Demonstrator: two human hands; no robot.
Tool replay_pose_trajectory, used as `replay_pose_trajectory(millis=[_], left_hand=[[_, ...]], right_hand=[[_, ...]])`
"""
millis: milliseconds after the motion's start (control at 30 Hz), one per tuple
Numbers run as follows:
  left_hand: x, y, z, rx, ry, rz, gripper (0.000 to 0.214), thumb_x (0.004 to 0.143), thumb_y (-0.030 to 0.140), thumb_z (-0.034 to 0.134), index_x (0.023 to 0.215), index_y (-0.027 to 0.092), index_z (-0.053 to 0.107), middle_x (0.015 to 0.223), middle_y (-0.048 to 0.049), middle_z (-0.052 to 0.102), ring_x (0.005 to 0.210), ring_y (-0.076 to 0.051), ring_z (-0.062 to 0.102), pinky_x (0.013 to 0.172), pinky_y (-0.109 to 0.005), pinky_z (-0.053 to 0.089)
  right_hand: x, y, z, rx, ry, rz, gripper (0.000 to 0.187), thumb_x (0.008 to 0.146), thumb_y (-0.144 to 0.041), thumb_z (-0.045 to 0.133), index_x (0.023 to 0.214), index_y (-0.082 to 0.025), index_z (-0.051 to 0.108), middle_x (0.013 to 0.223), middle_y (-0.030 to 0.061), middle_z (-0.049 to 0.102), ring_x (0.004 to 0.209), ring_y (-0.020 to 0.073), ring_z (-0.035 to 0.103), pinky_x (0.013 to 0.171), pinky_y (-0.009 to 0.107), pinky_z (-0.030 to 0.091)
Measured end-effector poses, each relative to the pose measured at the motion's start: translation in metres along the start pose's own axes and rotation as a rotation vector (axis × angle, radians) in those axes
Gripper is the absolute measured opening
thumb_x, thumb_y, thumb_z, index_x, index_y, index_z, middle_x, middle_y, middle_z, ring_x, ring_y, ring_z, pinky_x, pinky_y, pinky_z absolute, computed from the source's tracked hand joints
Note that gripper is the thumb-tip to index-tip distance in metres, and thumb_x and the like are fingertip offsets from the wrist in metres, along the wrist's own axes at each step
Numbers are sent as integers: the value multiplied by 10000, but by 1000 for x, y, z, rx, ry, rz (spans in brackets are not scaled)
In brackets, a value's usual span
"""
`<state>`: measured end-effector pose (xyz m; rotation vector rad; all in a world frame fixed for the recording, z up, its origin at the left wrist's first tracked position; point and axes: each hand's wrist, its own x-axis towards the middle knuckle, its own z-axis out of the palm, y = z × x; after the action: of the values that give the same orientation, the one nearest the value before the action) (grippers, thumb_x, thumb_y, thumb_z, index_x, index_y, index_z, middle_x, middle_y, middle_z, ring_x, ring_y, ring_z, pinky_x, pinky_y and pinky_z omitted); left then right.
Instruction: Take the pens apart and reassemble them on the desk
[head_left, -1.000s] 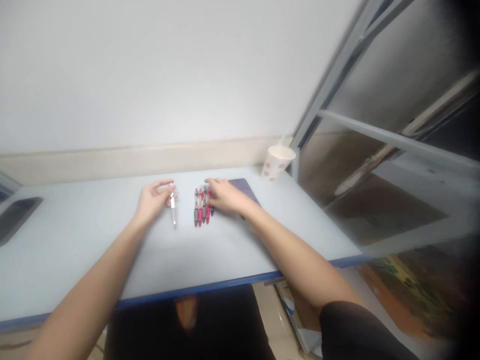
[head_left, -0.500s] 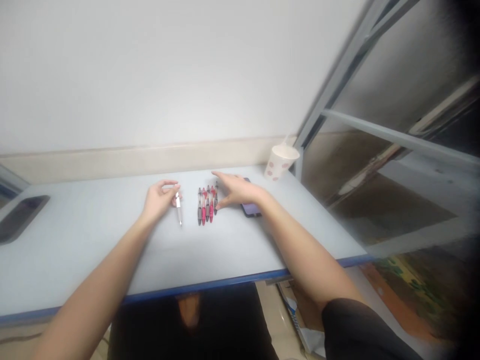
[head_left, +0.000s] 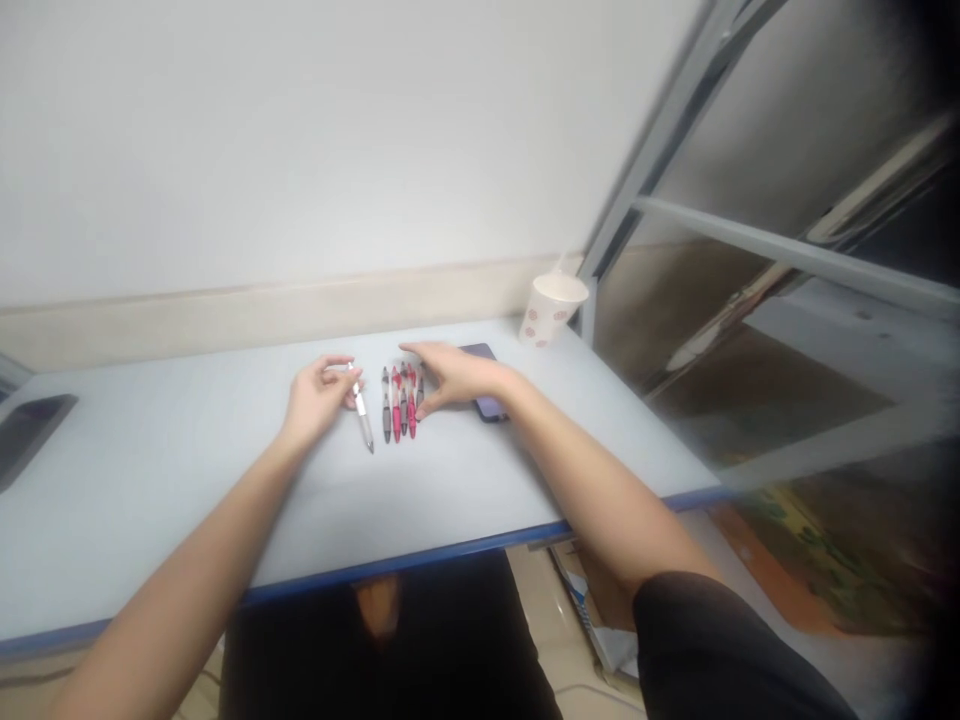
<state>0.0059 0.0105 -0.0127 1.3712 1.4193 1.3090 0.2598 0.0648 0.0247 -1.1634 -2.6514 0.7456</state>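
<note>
My left hand (head_left: 319,397) pinches the upper end of a white pen (head_left: 362,415) between thumb and fingers; its tip points down toward me and slightly right. Just right of it, several pens lie side by side in a row, among them a red pen (head_left: 397,408) and a grey pen (head_left: 386,410). My right hand (head_left: 450,375) arches over the row's right end, fingers stretched and thumb apart. Its thumb is at the rightmost dark pen, which it partly hides; whether they touch I cannot tell.
A purple-screened phone (head_left: 489,408) lies partly under my right wrist. A spotted paper cup (head_left: 551,312) stands at the back right corner. Another dark phone-like device (head_left: 34,435) lies at the far left. A metal frame (head_left: 622,225) borders the table (head_left: 187,480) on the right.
The view has shifted slightly. In my left hand the white pen tilts more, its tip swung right toward the row. My right hand stays over the row's right end.
</note>
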Motion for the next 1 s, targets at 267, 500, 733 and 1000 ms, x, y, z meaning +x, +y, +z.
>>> replay_pose_trajectory(millis=[267, 500, 733, 1000], left_hand=[[3, -2, -4, 63, 17, -28, 455, 729, 486, 841, 1004, 142, 727, 583, -25, 714, 593, -221, 715, 700, -343, 560], [4, -8, -8, 154, -5, -25, 544, 766, 483, 828, 1175, 140, 720, 620, -27, 739, 676, -250, 757, 815, -381, 576], [8, -7, -8, 152, 41, 5, 377, 776, 461, 804, 968, 150, 715, 591, -32, 715, 581, -216, 709, 708, -333, 551], [14, -10, -18, 119, 48, -83, 397, 719, 456, 847, 930, 142, 727, 656, -49, 743, 562, -199, 696, 655, -312, 541]], right_hand=[[2, -2, 5, -59, -74, 43, 1230, 678, -516, 936, 1688, -177, 320, 1693, 205, 397, 1546, 431, 408, 1282, 571, 287], [2, 1, 7, 54, -88, -37, 1289, 616, -499, 971, 1690, -201, 324, 1702, 190, 387, 1547, 402, 423, 1254, 492, 380], [2, -1, 11, 154, -140, -108, 1272, 637, -456, 969, 1694, -188, 313, 1734, 167, 328, 1589, 371, 360, 1286, 436, 348], [2, -7, 15, 158, -160, -120, 1261, 676, -451, 953, 1708, -205, 272, 1752, 158, 286, 1604, 357, 333, 1298, 425, 320]])
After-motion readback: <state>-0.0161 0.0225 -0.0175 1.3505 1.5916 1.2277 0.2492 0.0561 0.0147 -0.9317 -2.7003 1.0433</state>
